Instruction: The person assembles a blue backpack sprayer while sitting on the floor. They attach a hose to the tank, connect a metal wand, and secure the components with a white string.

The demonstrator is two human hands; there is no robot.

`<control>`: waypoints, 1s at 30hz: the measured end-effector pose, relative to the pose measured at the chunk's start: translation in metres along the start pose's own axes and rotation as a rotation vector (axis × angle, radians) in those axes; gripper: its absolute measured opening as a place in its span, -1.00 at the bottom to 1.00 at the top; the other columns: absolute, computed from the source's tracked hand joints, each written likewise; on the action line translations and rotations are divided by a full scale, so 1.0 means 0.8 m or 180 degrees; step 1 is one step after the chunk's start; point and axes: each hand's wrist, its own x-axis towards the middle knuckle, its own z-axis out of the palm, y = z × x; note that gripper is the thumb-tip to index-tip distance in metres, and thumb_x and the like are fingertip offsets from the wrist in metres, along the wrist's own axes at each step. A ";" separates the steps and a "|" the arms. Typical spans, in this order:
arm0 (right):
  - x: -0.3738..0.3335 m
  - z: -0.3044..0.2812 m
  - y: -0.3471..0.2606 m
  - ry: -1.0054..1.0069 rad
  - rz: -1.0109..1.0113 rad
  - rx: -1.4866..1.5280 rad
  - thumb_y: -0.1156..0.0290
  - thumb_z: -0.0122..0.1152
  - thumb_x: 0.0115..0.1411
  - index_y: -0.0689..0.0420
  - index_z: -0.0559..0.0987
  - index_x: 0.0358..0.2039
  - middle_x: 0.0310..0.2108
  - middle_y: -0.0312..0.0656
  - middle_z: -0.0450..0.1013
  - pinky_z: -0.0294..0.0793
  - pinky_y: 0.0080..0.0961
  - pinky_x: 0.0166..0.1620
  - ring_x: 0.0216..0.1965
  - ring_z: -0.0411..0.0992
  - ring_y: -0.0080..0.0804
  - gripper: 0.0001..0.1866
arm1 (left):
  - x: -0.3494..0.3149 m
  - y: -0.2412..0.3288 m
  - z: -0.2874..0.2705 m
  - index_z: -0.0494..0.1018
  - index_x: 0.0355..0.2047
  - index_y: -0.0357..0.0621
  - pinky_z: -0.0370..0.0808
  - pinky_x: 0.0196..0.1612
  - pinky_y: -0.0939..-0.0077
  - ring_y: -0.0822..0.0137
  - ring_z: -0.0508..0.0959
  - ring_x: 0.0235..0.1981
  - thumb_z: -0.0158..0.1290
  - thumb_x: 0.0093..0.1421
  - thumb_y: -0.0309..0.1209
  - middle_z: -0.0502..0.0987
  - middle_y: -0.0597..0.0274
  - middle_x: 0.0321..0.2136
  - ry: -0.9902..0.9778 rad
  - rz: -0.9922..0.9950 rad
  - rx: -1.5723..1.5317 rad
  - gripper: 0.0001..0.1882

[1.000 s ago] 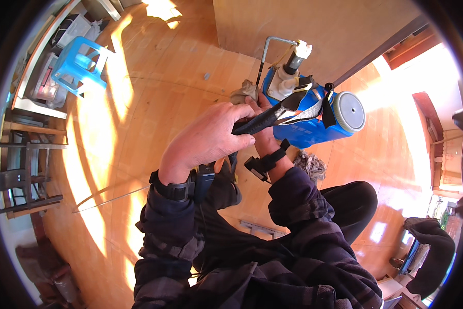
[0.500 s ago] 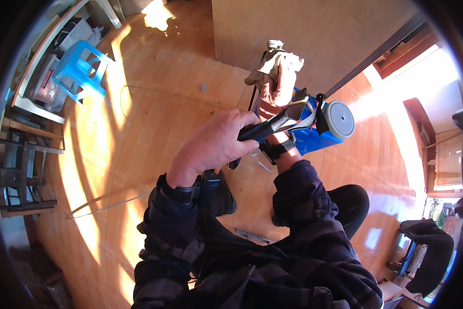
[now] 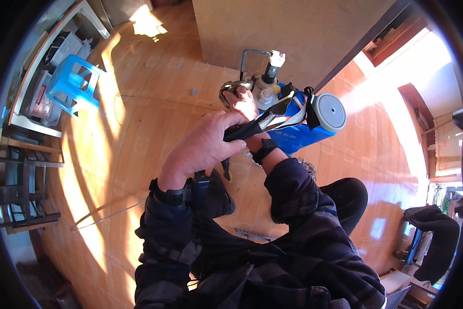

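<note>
A blue backpack sprayer tank [image 3: 304,135] with a round grey lid [image 3: 332,112] lies tilted on its side. My left hand [image 3: 205,141] is closed round its black padded shoulder strap [image 3: 241,132]. Beyond the strap, my right hand [image 3: 243,104] has a crumpled, light-coloured cloth [image 3: 229,90] in its grip, beside the white plastic fittings [image 3: 265,95] at the tank's end. Part of the right fingers is hidden by the cloth. A black-and-white upright piece [image 3: 271,69] and a bent grey metal rod [image 3: 254,51] stick up from that end.
A large wooden panel [image 3: 288,31] stands just beyond the tank. To the left are a blue plastic stool [image 3: 74,82], a white-edged shelf [image 3: 30,123] and a dark wooden chair [image 3: 23,193]. A thin rod [image 3: 108,213] lies on the wood-patterned floor [image 3: 154,103].
My right hand has drawn the cloth down and left off the upright fitting, uncovering it and the bent rod. The left hand keeps its hold on the strap.
</note>
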 end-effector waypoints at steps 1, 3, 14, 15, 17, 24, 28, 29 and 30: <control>-0.003 -0.010 0.001 0.0024 -0.0297 0.0131 0.28 0.34 0.07 0.12 0.62 0.06 -0.03 -0.01 0.44 0.47 -0.15 0.12 0.06 0.42 0.02 -0.50 | 0.002 0.000 0.000 0.57 -0.02 -0.30 0.52 0.00 0.31 0.17 0.62 -0.16 0.28 0.16 -0.45 0.60 0.05 -0.20 0.0005 0.0023 0.0024 -0.63; -0.005 -0.027 -0.004 -0.0347 -0.0385 0.0501 0.41 0.37 0.09 0.16 0.62 0.06 -0.07 -0.03 0.48 0.47 -0.18 0.09 0.03 0.46 -0.04 -0.53 | 0.006 -0.002 -0.004 0.58 -0.04 -0.30 0.53 -0.03 0.30 0.16 0.62 -0.18 0.28 0.15 -0.43 0.61 0.03 -0.20 0.0012 0.0001 0.0070 -0.63; -0.033 -0.255 -0.026 -0.2096 0.0120 0.1482 0.79 0.12 0.01 0.21 0.62 0.04 -0.14 -0.15 0.48 0.49 -0.42 0.06 -0.07 0.51 -0.26 -0.46 | 0.020 -0.050 0.003 0.60 -0.08 -0.32 0.55 -0.05 0.03 -0.23 0.65 -0.14 0.26 0.16 -0.31 0.65 -0.27 -0.27 0.0763 0.0250 0.0774 -0.62; -0.025 -0.278 -0.032 -0.2188 0.0470 0.1789 0.84 0.10 0.03 0.23 0.61 0.05 -0.13 -0.19 0.45 0.50 -0.50 0.02 -0.09 0.50 -0.37 -0.46 | 0.022 -0.052 0.004 0.61 -0.08 -0.31 0.55 -0.02 0.02 -0.24 0.64 -0.12 0.26 0.17 -0.31 0.65 -0.27 -0.24 0.0701 0.0144 0.0792 -0.62; -0.011 -0.319 -0.040 -0.2001 0.0546 0.2466 0.73 0.20 0.23 0.26 0.57 0.11 -0.08 -0.29 0.47 0.52 -0.64 0.00 -0.04 0.48 -0.57 -0.58 | 0.024 -0.053 0.007 0.62 -0.07 -0.29 0.55 0.03 0.03 -0.23 0.65 -0.10 0.25 0.17 -0.31 0.67 -0.25 -0.21 0.0637 0.0064 0.0854 -0.62; 0.054 -0.270 0.012 0.0708 -0.0158 0.1750 0.56 0.10 0.50 0.06 0.48 0.31 0.24 -0.16 0.41 0.39 -0.34 0.37 0.29 0.38 -0.40 -0.59 | 0.023 -0.050 0.012 0.64 0.00 -0.21 0.56 -0.03 0.04 -0.19 0.66 -0.12 0.26 0.15 -0.32 0.68 -0.18 -0.24 0.0272 0.0097 0.0974 -0.59; 0.095 -0.217 0.031 0.0436 -0.1281 0.1489 0.54 0.06 0.50 0.02 0.45 0.35 0.22 -0.12 0.44 0.37 -0.29 0.38 0.31 0.38 -0.28 -0.56 | 0.020 -0.045 0.014 0.63 -0.04 -0.23 0.56 -0.11 0.01 -0.17 0.65 -0.16 0.28 0.12 -0.32 0.66 -0.19 -0.28 -0.0233 0.0010 0.0990 -0.60; 0.105 -0.205 0.031 -0.0058 0.0031 0.2767 0.44 0.05 0.53 0.06 0.46 0.34 0.18 -0.15 0.47 0.39 -0.35 0.34 0.30 0.39 -0.32 -0.60 | 0.020 -0.044 0.014 0.63 -0.05 -0.24 0.56 -0.12 0.01 -0.17 0.65 -0.16 0.29 0.12 -0.32 0.65 -0.19 -0.28 -0.0303 0.0072 0.1012 -0.60; 0.115 -0.194 0.029 -0.0113 0.1185 0.3706 0.34 0.04 0.55 0.10 0.46 0.32 0.14 -0.17 0.50 0.42 -0.41 0.31 0.28 0.40 -0.35 -0.61 | 0.019 -0.043 0.014 0.63 -0.08 -0.26 0.56 -0.14 0.01 -0.18 0.65 -0.18 0.29 0.12 -0.33 0.64 -0.20 -0.29 -0.0273 0.0158 0.1031 -0.62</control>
